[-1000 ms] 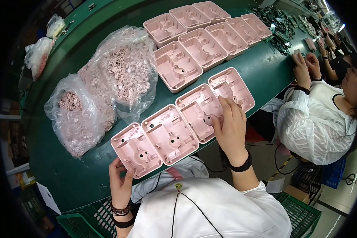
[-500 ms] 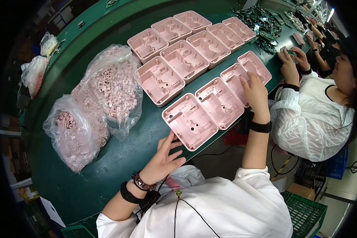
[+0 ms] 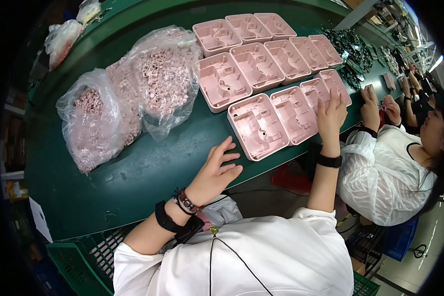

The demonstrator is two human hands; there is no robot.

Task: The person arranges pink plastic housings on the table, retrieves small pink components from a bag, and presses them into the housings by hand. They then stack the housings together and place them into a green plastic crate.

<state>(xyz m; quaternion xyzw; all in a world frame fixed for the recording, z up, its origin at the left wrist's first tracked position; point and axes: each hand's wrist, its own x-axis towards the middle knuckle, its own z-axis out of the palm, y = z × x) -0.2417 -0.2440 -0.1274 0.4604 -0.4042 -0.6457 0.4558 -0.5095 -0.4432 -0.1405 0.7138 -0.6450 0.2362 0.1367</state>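
My left hand [image 3: 219, 167] hovers over the green table with its fingers spread, holding nothing. Its fingertips are close beside the left side of a pink plastic housing [image 3: 256, 148], an open box with moulded ribs and posts inside. That box is the nearest in a front row, with a second pink housing [image 3: 296, 126] right beside it. Farther along, my right hand [image 3: 332, 116] is held out with fingers extended over the third housing [image 3: 313, 93]. Whether its fingertips touch that box or the last one [image 3: 338, 81] I cannot tell.
Behind the front row stand several more pink housings [image 3: 225, 86]. Clear plastic bags [image 3: 96, 140] of small pink parts lie at the left. Dark green pieces [image 3: 348, 52] are heaped at the far right. A co-worker in a white sleeve [image 3: 370, 172] sits on my right, hands near the row's end.
The view has shifted, so table and boxes appear elsewhere in the picture. My left hand, earlier at the nearest housing's edge, is now slightly apart from it. My right hand's fingers have straightened.
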